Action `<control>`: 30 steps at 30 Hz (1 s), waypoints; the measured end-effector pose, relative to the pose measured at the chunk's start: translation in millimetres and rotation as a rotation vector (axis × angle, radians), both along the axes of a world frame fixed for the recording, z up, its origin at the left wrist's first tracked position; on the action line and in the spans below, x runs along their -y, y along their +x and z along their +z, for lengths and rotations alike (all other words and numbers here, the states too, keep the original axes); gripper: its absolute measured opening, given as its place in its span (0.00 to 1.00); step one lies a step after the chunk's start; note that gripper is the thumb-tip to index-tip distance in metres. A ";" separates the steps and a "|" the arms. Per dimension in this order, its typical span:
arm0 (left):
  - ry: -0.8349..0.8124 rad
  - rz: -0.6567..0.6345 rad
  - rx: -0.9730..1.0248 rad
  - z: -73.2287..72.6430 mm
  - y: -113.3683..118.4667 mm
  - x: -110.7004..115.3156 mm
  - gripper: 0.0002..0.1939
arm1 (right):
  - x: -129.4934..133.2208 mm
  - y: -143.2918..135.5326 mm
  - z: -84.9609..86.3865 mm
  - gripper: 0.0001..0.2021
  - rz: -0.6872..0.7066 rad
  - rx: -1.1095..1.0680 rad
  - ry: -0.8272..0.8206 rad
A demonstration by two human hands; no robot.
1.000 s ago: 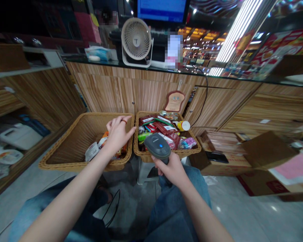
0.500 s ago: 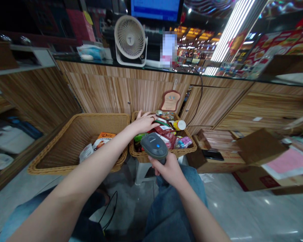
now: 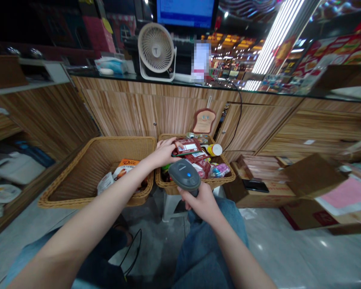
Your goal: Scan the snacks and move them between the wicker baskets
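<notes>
My left hand (image 3: 167,152) is closed on the left end of a dark red snack packet (image 3: 189,147), whose pale label faces up. The packet is over the right wicker basket (image 3: 195,186), above other packaged goods. In my right hand (image 3: 201,200) is a dark grey barcode scanner (image 3: 185,174) with a blue light on top, its head at the basket's front rim. Around the packet lie more red packets (image 3: 202,167), a yellow tub with a white lid (image 3: 215,150) and a purple-and-blue package (image 3: 219,170).
To the left stands a second wicker basket (image 3: 69,172) holding an orange-and-white Dove box (image 3: 124,168) and a clear wrapped item. Cardboard boxes (image 3: 267,192) with a phone (image 3: 255,185) on top are at the right. A fan (image 3: 156,50) stands on the counter; a cable (image 3: 135,253) loops on the floor.
My left hand has drawn back slightly toward me and lifted the red packet, turning its label up. The right hand with the scanner has stayed almost still.
</notes>
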State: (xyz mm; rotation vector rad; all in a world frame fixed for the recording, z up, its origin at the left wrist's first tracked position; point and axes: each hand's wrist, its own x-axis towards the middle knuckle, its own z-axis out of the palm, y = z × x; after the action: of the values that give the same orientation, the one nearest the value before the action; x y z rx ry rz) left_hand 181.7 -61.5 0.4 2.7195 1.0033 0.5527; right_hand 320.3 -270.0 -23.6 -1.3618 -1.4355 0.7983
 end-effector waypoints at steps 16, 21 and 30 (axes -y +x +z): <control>-0.087 0.047 0.085 9.3 7.3 -6.6 0.40 | 0.8 -0.6 2.0 0.11 -0.011 -0.002 -0.018; 0.121 0.086 0.125 11.3 -19.4 13.2 0.38 | 0.4 -0.7 2.4 0.10 -0.011 -0.006 -0.033; 0.401 0.174 0.127 10.1 -76.1 36.8 0.38 | 0.0 -1.3 -0.3 0.10 -0.001 0.014 -0.023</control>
State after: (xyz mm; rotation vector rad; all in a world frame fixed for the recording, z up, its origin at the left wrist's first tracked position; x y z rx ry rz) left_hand 105.5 -98.3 10.5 2.8969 1.2151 1.0456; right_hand 319.0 -270.0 -23.9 -1.3879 -1.4403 0.8083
